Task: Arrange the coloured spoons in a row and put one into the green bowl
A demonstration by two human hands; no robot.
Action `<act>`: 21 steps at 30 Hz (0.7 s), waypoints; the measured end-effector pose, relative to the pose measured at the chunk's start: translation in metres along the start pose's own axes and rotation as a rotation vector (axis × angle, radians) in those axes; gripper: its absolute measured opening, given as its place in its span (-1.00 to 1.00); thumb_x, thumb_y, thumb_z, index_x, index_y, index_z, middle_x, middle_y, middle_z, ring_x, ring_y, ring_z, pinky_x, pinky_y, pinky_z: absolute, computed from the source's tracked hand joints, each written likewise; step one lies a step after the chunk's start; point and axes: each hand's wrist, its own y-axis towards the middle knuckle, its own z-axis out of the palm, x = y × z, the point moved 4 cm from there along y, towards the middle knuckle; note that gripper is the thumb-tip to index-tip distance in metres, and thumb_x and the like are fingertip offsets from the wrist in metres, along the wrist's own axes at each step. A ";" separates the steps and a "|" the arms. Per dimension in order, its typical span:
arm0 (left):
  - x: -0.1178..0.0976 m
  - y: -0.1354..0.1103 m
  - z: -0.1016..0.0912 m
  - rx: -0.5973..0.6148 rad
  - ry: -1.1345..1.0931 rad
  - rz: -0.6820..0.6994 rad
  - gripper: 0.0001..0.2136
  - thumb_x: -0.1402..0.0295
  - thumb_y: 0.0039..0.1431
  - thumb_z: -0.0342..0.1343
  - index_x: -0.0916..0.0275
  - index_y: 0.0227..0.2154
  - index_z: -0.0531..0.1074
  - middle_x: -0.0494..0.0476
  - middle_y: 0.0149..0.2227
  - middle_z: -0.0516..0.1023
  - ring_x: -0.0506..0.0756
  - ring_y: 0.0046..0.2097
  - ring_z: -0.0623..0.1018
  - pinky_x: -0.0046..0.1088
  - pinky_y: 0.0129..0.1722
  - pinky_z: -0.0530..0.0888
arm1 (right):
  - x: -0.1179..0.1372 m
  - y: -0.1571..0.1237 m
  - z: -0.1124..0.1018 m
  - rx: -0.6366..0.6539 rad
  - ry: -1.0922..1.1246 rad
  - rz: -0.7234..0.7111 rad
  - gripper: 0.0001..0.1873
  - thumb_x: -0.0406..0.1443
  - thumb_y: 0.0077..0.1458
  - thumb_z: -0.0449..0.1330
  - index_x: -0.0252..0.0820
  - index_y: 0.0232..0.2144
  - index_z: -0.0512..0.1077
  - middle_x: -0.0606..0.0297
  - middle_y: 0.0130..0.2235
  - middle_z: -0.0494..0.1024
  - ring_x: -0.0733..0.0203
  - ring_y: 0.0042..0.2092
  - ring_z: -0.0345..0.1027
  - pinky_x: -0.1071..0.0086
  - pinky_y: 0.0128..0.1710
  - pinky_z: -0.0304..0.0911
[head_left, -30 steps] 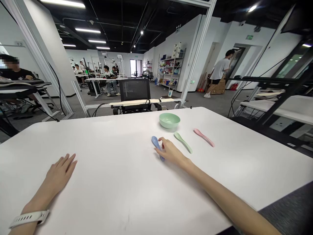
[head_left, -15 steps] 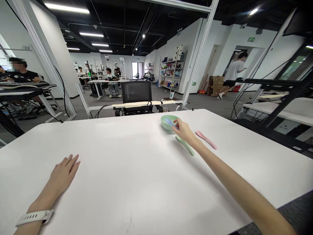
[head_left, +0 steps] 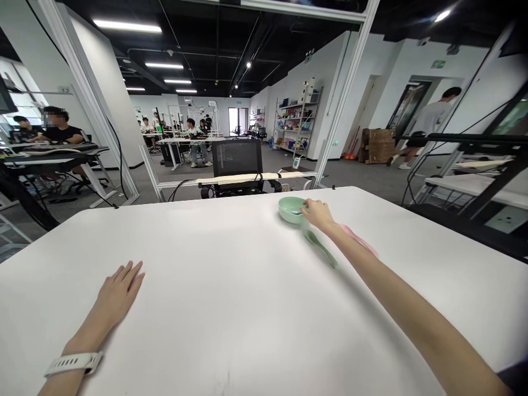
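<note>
My right hand (head_left: 317, 214) rests at the near right rim of a pale green bowl (head_left: 290, 210) at the far side of the white table. A blue spoon (head_left: 296, 212) lies inside the bowl, and its handle is hidden behind my fingers. Just below my right wrist lies a green spoon (head_left: 320, 248). My forearm partly covers a pink spoon (head_left: 358, 239). My left hand (head_left: 120, 291) lies flat on the table (head_left: 214, 308), fingers spread and touching nothing else, with a white band on its wrist.
A black mesh-backed chair (head_left: 237, 158) stands beyond the table's far edge, behind a metal frame. Seated people work at desks in the distance. A person (head_left: 429, 124) walks past a cardboard box (head_left: 376, 146) at the right. A loaded shelf (head_left: 297, 121) stands by the far wall.
My right hand has lowered the blue spoon from above the bowl's rim into the bowl. The walking person has moved right, and my left hand has barely shifted.
</note>
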 end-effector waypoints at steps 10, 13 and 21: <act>-0.008 -0.004 -0.008 0.043 -0.045 -0.018 -0.25 0.03 0.37 -0.33 0.35 0.39 0.39 0.44 0.47 0.38 0.42 0.50 0.34 0.08 0.44 0.31 | -0.081 -0.080 0.031 -0.105 0.346 -0.100 -0.42 -0.22 0.33 -0.07 -0.23 0.23 0.51 -0.08 0.21 0.63 -0.20 0.25 0.51 -0.11 0.34 0.30; -0.011 -0.005 -0.012 0.060 -0.063 -0.023 -0.24 0.03 0.37 -0.34 0.39 0.40 0.36 0.44 0.48 0.36 0.44 0.52 0.30 0.10 0.45 0.27 | -0.093 -0.100 0.048 0.006 0.423 -0.145 -0.43 -0.16 0.30 -0.03 -0.14 0.18 0.60 -0.06 0.24 0.62 -0.23 0.31 0.48 -0.09 0.39 0.29; -0.012 -0.005 -0.014 0.049 -0.049 -0.029 -0.29 0.08 0.36 -0.29 0.36 0.38 0.38 0.45 0.46 0.40 0.43 0.50 0.33 0.11 0.43 0.31 | -0.094 -0.109 0.051 0.037 0.494 -0.103 -0.41 -0.07 0.26 0.02 -0.09 0.12 0.68 0.03 0.28 0.60 -0.25 0.41 0.36 -0.06 0.48 0.21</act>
